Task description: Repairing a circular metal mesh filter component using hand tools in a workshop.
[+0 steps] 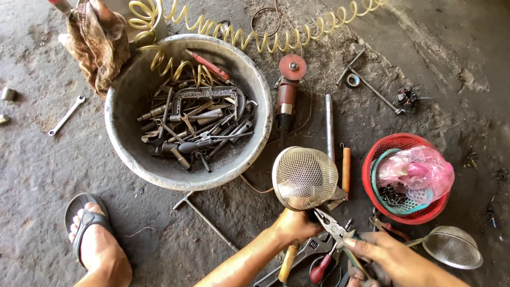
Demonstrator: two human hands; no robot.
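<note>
Left hand (294, 226) fisted tight round handle of a mesh strainer (305, 178), dome up, just right of the big tub (133, 154) – tub is the landmark here. Right hand (385, 258) closed on pliers (336, 227); plier nose sits at the strainer neck, where mesh meets handle. Can't tell if nose actually grips wire or only touches.

Around, rel. to tub:
- Inside tub: heap of wrenches, a C-clamp (204, 95), bolts, red-handled driver (210, 65) leaning on far wall.
- Over far rim: yellow coil hose (223, 32), trailing off right along floor.
- Far left of rim: crumpled rag (95, 40).
- Left, well apart: lone spanner (66, 115) on concrete.
- Just right of rim: angle grinder (287, 93), disc pointing away.
- Right of grinder: steel rod (329, 125), then an orange-handled tool (346, 169) touching close beside strainer.
- Further right: red basket (372, 159) w/ teal basket nested in it, pink bag (417, 170) on top.
- Near side of basket: 2nd strainer (454, 247) lying on floor, just right of right hand.
- Below tub: thin bar (210, 223) on floor; foot in sandal (90, 234) at lower left.

Under the hands – adjustable wrench (305, 252) and red-handled tool (321, 268), partly hidden by wrists. Strainer dome blocks view of floor behind it and lower end of rod.
</note>
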